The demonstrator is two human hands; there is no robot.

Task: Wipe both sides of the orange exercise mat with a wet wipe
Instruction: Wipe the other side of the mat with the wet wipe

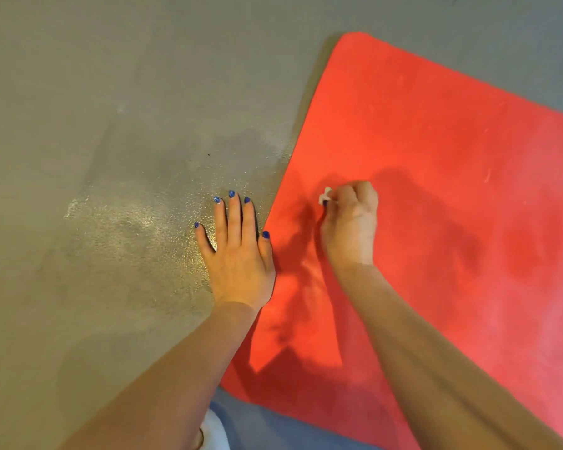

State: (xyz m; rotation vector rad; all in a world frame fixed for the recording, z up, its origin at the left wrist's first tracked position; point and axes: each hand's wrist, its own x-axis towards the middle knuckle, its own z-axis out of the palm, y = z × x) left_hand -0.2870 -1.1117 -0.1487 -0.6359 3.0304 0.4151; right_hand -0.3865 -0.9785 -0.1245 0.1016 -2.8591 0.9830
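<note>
Pinching crumpled white wipe (325,195), right hand (350,225) on smooth orange mat (436,141); left hand (238,251) fingers straight, flat on speckled grey floor (111,157).

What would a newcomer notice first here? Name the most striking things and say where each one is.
The bright orange mat fills the right side, lying flat on the grey floor. Near the mat's left edge, the right hand is curled round a small white wipe on the mat's surface. Just off that edge, the left hand, with blue nails, rests flat on the floor.
</note>
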